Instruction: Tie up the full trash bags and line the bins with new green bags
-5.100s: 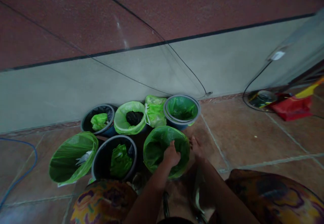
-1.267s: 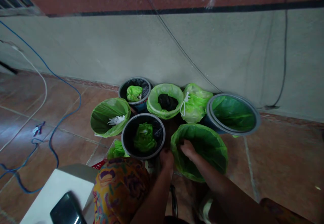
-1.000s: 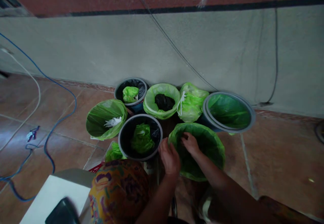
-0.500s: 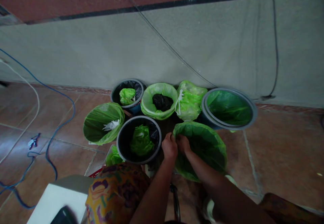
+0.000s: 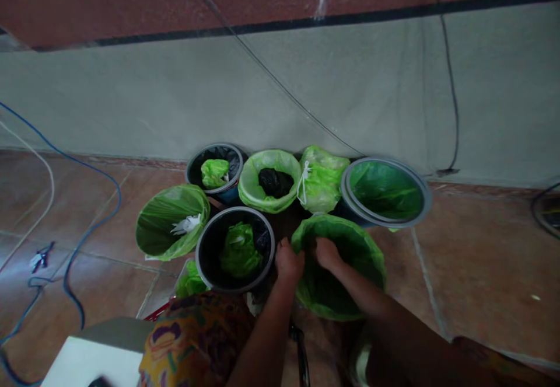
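An open green bag [image 5: 356, 253] stands mouth up on the tiled floor [image 5: 472, 258], its mouth around the right grip [image 5: 326, 253], which is inside near the left edge. The shade within hides that grip's fingers, so I cannot tell whether they hold the plastic. The left grip [image 5: 289, 263] is just outside the same edge, fingers curled; whether it pinches the rim or only rests there, I cannot tell. Just left of the left grip is a black bin [image 5: 210, 250] with a grey rim, holding a crumpled green bag [image 5: 240, 251]. Farther left of the grip, a green-lined bin [image 5: 161, 215] leans open, with a white scrap [image 5: 186, 225] in it. Beyond both grips, a row stands along the wall [image 5: 262, 95]: a dark-lined bin [image 5: 226, 156] with a small green bundle [image 5: 214, 173], a pale green-lined bin [image 5: 249, 182] with a black bundle [image 5: 275, 183], a filled green bag [image 5: 326, 182] with a white string [image 5: 303, 184], and, beyond and right of the right grip, a double-rimmed grey bin [image 5: 346, 191] lined in green. Well left of the grips lie a blue cable [image 5: 90, 229] and keys [image 5: 42, 258]; nearer the wearer is a white box [image 5: 96, 355].
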Action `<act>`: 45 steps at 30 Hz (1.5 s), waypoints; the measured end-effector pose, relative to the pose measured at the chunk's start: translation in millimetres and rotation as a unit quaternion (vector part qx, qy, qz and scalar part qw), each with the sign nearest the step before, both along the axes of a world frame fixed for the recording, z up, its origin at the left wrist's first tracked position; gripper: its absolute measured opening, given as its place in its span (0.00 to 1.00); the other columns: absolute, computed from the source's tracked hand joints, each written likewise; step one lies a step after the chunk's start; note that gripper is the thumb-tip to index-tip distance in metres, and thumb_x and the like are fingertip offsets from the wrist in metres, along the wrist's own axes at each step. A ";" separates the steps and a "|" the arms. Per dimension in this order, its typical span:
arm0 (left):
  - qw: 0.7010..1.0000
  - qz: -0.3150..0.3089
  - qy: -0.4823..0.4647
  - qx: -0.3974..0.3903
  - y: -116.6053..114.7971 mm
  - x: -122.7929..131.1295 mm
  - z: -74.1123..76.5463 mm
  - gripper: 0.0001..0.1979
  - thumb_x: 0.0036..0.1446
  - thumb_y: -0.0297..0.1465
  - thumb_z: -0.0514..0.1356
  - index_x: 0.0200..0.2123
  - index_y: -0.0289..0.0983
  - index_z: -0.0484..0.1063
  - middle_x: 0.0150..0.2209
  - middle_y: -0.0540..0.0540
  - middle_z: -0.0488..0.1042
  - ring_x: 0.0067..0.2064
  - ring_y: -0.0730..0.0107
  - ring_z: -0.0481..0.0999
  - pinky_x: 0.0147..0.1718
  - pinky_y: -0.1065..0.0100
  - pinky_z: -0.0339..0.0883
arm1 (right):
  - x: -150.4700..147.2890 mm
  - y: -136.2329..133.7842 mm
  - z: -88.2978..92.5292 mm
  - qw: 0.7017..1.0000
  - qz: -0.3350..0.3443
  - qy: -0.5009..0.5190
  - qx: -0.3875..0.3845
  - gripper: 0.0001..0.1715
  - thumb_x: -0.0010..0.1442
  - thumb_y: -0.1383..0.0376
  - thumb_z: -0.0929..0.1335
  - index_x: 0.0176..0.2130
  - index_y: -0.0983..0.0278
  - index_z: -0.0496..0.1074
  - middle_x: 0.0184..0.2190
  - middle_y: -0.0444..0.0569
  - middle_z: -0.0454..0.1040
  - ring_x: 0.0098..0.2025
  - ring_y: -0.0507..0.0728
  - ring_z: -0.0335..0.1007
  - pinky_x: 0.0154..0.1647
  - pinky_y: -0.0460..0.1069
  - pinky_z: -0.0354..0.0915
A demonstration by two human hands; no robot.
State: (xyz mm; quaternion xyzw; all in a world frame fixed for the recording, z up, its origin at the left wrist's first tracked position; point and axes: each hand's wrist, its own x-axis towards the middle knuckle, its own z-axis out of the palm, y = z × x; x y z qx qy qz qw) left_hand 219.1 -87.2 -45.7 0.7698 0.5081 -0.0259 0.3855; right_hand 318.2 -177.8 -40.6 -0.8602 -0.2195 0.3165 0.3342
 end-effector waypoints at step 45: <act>0.980 0.022 -0.132 0.144 22.6 10.8 35.6 0.23 0.62 0.30 0.55 0.59 0.30 0.66 0.58 0.32 0.71 0.61 0.56 0.69 0.60 0.61 0.61 | 21.3 -19.9 4.0 0.980 0.198 -0.024 -0.029 0.18 0.60 0.69 0.67 0.50 0.64 0.76 0.45 0.53 0.80 0.47 0.59 0.76 0.50 0.50 0.66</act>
